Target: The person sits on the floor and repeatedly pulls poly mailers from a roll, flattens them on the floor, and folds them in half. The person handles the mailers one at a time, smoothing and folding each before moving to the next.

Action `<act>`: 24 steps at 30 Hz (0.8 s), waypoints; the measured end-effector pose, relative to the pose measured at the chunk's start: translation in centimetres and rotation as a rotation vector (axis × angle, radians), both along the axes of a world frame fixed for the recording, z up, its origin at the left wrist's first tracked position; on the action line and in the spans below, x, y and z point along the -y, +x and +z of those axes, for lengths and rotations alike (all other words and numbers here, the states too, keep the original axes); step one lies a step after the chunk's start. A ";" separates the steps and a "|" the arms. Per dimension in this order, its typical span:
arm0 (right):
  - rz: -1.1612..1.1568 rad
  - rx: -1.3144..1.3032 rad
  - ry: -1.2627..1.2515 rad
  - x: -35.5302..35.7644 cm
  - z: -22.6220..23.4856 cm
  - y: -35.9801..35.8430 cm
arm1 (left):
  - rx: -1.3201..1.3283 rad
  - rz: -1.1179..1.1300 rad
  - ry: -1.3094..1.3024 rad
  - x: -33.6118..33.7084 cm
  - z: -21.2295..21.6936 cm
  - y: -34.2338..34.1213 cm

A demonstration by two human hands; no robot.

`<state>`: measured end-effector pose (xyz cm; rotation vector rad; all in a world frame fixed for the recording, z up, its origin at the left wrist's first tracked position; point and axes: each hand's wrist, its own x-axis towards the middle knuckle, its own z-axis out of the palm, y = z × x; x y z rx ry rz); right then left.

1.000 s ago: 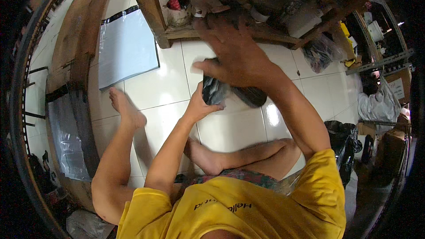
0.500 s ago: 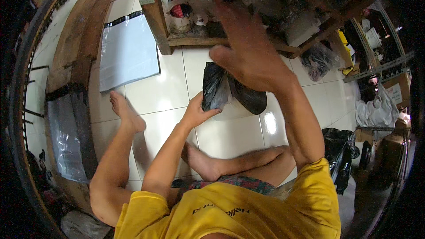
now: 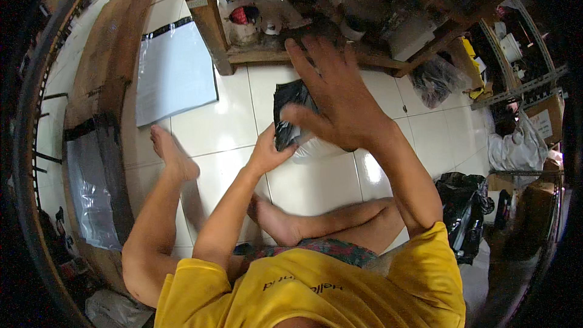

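My left hand (image 3: 271, 153) grips the near left edge of a black and clear plastic bag (image 3: 288, 92), thumb on the near side, holding it above the tiled floor. In front of the bag's right part is my right hand (image 3: 347, 98), its fingers spread and nothing in them. It hides much of the bag, and I cannot tell whether it touches it. On the floor to the left lies a stack of pale plastic mailers (image 3: 176, 76) with a black strip along the far edge.
A wooden shelf (image 3: 258, 58) with jars and clutter stands ahead. Leftward, a grey plastic mailer (image 3: 91, 185) lies on long cardboard (image 3: 104, 61). To the right are a clear bag (image 3: 436, 83), a black plastic bag (image 3: 461, 212), a white sack (image 3: 519, 147) and a metal rack (image 3: 519, 95).
My right hand has come down nearer to me, its fingers now spread wider. It covers the bag's dark right side, which showed before. My left hand keeps its hold, shifted very slightly.
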<state>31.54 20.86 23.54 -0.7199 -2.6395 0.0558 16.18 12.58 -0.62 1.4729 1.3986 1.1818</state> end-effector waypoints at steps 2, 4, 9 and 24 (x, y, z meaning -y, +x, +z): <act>0.020 -0.023 -0.016 0.5 0.7 -0.1 | -0.130 0.103 0.100 0.4 -0.8 0.0; 0.004 -0.002 -0.016 1.2 1.3 0.6 | -0.095 0.089 0.083 0.5 1.0 0.7; 0.009 0.054 0.003 0.1 -0.3 1.2 | -0.129 0.074 0.064 0.2 1.3 1.2; -0.654 -0.908 -0.577 13.0 -25.9 2.3 | 0.067 0.156 -0.136 0.6 -2.0 2.5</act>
